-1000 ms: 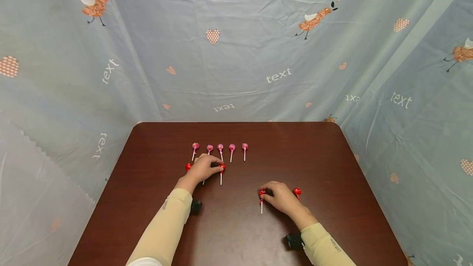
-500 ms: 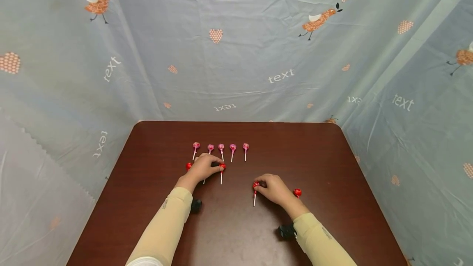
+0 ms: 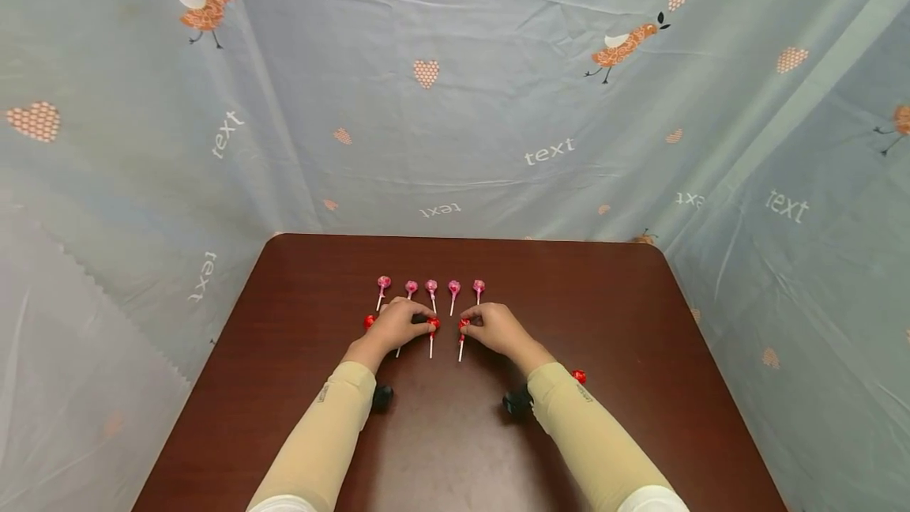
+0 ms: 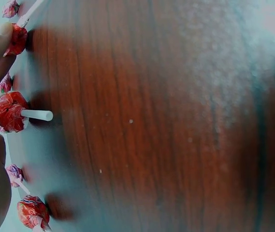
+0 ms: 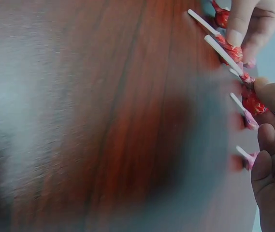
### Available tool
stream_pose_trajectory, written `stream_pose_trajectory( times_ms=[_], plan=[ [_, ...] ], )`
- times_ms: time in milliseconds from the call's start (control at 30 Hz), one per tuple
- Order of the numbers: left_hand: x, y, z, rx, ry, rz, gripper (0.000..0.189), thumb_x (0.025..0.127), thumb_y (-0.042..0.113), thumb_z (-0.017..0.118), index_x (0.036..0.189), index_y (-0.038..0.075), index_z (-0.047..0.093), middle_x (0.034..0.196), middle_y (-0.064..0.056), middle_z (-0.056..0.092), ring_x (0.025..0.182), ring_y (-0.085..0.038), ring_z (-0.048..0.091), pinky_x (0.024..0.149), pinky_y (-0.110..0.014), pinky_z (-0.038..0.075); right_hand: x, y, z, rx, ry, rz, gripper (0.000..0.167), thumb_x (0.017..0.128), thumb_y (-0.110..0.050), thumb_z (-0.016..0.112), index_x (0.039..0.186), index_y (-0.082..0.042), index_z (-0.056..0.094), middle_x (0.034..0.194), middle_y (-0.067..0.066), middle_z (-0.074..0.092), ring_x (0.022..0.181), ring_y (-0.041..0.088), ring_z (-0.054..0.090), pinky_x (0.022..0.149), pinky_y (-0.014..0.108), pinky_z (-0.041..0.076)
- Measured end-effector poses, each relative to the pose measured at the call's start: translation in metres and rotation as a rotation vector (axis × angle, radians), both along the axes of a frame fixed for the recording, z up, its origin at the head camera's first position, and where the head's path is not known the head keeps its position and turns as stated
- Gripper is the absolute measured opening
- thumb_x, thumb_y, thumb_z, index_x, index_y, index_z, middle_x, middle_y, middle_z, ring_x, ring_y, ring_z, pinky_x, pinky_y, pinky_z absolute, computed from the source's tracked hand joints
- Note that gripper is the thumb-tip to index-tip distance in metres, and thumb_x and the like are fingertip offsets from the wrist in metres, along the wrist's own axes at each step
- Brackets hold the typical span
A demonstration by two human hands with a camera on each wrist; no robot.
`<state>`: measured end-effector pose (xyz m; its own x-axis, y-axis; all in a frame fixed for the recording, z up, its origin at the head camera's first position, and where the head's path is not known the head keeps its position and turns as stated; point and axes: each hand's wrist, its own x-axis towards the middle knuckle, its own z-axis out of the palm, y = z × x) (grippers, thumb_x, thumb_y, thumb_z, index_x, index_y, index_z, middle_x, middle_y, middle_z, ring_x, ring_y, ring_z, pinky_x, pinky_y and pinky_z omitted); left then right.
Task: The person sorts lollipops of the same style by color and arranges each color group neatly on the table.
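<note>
My left hand [image 3: 396,325] pinches the head of a red lollipop [image 3: 432,327] between thumb and fingertips, its white stick toward me. Just right of it, my right hand [image 3: 501,329] pinches a second red lollipop [image 3: 463,329], standing about parallel to the first. In the right wrist view, thumb and fingers grip this lollipop [image 5: 253,102] by its wrapped head. Another red lollipop [image 4: 11,111] lies below my left palm, mostly hidden in the head view. Farther left is one more red lollipop [image 3: 369,321], its stick hidden by the left hand.
Behind both hands runs a row of several pink lollipops [image 3: 454,288], sticks toward me. A further red lollipop [image 3: 579,376] shows beside my right forearm. The brown table [image 3: 604,291] ends at a patterned curtain [image 3: 483,204].
My right hand has moved left and away from me with its red lollipop, from the right part of the table to beside the left hand's lollipop. The left hand has stayed in place.
</note>
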<state>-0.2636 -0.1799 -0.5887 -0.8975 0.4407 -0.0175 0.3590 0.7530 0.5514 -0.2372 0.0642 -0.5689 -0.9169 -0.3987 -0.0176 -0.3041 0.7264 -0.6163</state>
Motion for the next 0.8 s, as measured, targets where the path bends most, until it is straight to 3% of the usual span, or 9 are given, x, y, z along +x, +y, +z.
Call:
stream_pose_trajectory(
  times_ms=[367,667,800],
  plan=[
    [0.0,0.0,0.002,-0.021,-0.011,0.01,0.019,0.088,0.032,0.077,0.107,0.026,0.079,0.101,0.016,0.071,0.108,-0.023,0.053,0.089,-0.048,0.034,-0.019,-0.02,-0.004,0.047,-0.038,0.033,0.019,0.09,-0.02,0.074,0.107,-0.011,0.077,0.095,-0.004,0.072,0.074,0.008,0.056,0.07,0.026,0.049],
    [-0.001,0.0,0.002,-0.018,0.014,-0.01,0.018,0.087,0.03,0.078,0.105,0.025,0.079,0.098,0.014,0.072,0.106,-0.024,0.055,0.085,-0.048,0.035,-0.02,-0.023,-0.008,0.088,-0.019,0.056,0.021,0.091,-0.02,0.073,0.109,-0.01,0.076,0.102,0.0,0.073,0.087,0.012,0.062,0.083,0.032,0.052],
    [-0.001,-0.001,0.002,-0.025,0.012,-0.008,0.019,0.086,0.03,0.079,0.104,0.025,0.079,0.096,0.014,0.071,0.105,-0.024,0.055,0.085,-0.047,0.035,-0.02,-0.024,-0.009,0.085,-0.019,0.062,0.021,0.091,-0.02,0.073,0.109,-0.009,0.076,0.101,0.001,0.073,0.087,0.012,0.062,0.083,0.033,0.053]
  ],
)
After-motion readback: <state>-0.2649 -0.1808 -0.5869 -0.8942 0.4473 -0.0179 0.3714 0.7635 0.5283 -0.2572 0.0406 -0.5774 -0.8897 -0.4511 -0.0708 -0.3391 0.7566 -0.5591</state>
